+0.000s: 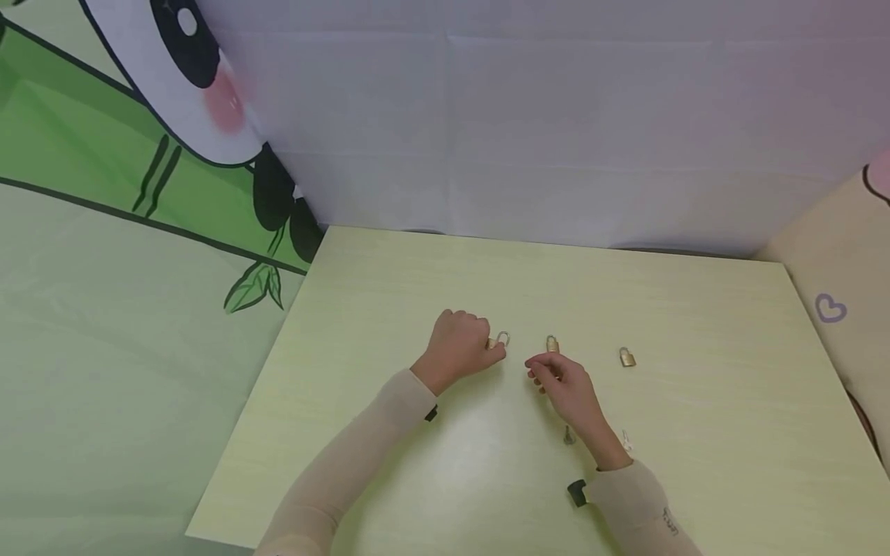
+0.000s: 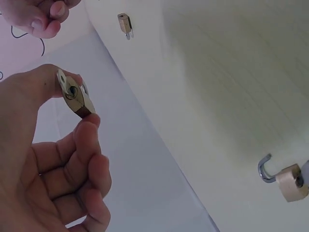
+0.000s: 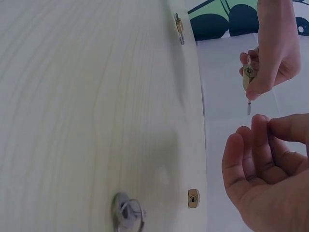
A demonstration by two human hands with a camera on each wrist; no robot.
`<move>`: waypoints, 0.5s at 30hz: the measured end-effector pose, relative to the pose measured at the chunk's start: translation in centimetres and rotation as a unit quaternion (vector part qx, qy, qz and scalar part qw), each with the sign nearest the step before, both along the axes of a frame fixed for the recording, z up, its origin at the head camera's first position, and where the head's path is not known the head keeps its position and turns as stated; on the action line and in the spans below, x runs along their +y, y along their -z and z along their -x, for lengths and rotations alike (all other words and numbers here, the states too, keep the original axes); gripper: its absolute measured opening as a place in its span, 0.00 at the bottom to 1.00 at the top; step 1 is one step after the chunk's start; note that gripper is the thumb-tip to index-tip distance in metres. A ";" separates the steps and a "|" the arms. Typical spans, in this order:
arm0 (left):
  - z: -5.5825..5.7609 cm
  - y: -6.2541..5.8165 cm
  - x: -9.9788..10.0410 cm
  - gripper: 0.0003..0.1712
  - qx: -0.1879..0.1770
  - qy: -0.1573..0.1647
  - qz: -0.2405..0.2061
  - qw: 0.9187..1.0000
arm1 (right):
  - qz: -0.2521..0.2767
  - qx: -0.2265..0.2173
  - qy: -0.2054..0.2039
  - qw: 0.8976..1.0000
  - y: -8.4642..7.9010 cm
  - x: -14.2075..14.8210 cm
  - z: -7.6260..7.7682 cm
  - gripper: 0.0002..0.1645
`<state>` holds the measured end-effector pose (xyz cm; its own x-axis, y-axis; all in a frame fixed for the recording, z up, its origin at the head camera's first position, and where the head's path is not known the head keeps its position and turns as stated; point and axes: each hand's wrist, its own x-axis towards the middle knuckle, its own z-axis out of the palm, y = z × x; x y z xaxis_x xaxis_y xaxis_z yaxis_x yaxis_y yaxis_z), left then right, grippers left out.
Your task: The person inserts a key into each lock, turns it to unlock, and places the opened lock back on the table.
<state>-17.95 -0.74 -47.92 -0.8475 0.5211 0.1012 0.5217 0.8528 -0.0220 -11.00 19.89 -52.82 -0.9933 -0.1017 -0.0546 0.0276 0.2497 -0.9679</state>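
My left hand (image 1: 459, 347) pinches a small brass padlock (image 2: 77, 99) between thumb and forefinger, raised above the table. A silver key (image 2: 63, 81) stands in its keyhole, and the shackle sticks out past the thumb in the head view. My right hand (image 1: 566, 386) is close by on the right, apart from that padlock. Its thumb meets the forefinger, the other fingers are loosely bent, and nothing shows between them. Beyond it on the table lies another brass padlock (image 1: 552, 344). Farther right is a third padlock (image 1: 627, 357).
On the pale table (image 1: 389, 270) lie some keys (image 1: 568, 437) beside my right wrist and more keys (image 1: 627, 441) right of it. An opened padlock (image 2: 291, 183) with a key lies on the table in the left wrist view. A cloth backdrop (image 1: 556, 116) hangs behind.
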 end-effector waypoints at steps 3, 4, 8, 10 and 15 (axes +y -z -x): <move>-0.1 0.6 0.2 0.28 0.001 -0.024 -0.005 1.000 | 0.000 -0.005 0.000 1.000 -0.1 0.1 0.0 0.13; -0.2 0.8 0.3 0.29 0.002 -0.030 -0.005 1.000 | -0.001 -0.006 0.000 1.000 -0.2 0.1 -0.1 0.13; -0.2 1.9 0.5 0.29 -0.008 -0.050 0.002 0.999 | -0.011 -0.005 0.001 1.000 -1.6 -0.1 -0.5 0.11; -0.1 2.6 0.6 0.29 -0.018 -0.054 0.009 0.998 | -0.017 -0.004 0.001 1.000 -2.7 -0.2 -0.8 0.10; 0.0 3.6 0.9 0.28 -0.041 -0.061 0.025 0.997 | -0.028 -0.004 -0.002 1.000 -4.5 -0.1 -1.2 0.08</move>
